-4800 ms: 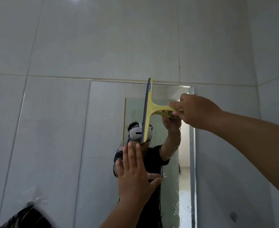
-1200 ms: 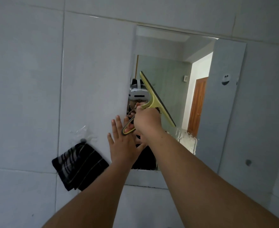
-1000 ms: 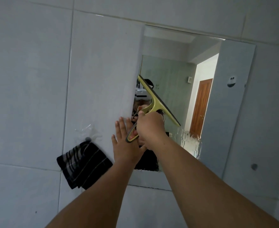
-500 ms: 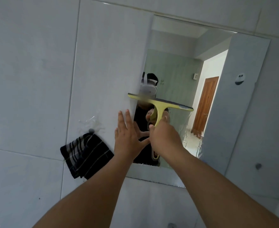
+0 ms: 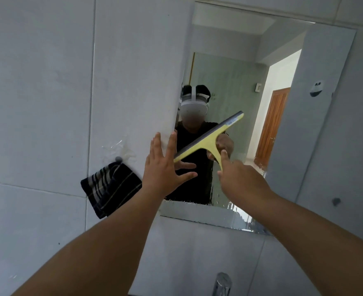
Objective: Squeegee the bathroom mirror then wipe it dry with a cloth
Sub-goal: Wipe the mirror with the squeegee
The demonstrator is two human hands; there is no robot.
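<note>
Room: grey wall tiles [image 5: 37, 92] all around you, seen from the head camera, the only view.
Mirror: the mirror [image 5: 229, 50] is fixed on the wall in front of you; drops of water remain along its lower edge, below your right hand.
Right hand: your right hand [image 5: 238, 178] is clenched around the handle of the yellow squeegee [image 5: 206, 139].
Blade: above your grip, tilted, the low end toward your left hand and the high end up and away from it. I cannot tell if the rubber edge touches the glass.
Left hand: your left hand [image 5: 165, 167] is spread flat with nothing in it, against the mirror just beside the low end of the blade.
Cloth: the dark striped cloth [image 5: 110, 189] hangs from a hook [image 5: 118, 159] on the wall, beyond your left hand, not touched yet.
Tap: a metal tap [image 5: 223, 283] shows below your arms.
Handling of the squeegee: it looks light and stiff, with a soft rubber lip. The handle may be slippery if wet, so grip it close under the crossbar and press evenly.
Handling of the cloth: soft and limp; take it by pinching a fold near the hook.
Progress: I judge the squeegee step not finished, because the bottom part is still wet.
</note>
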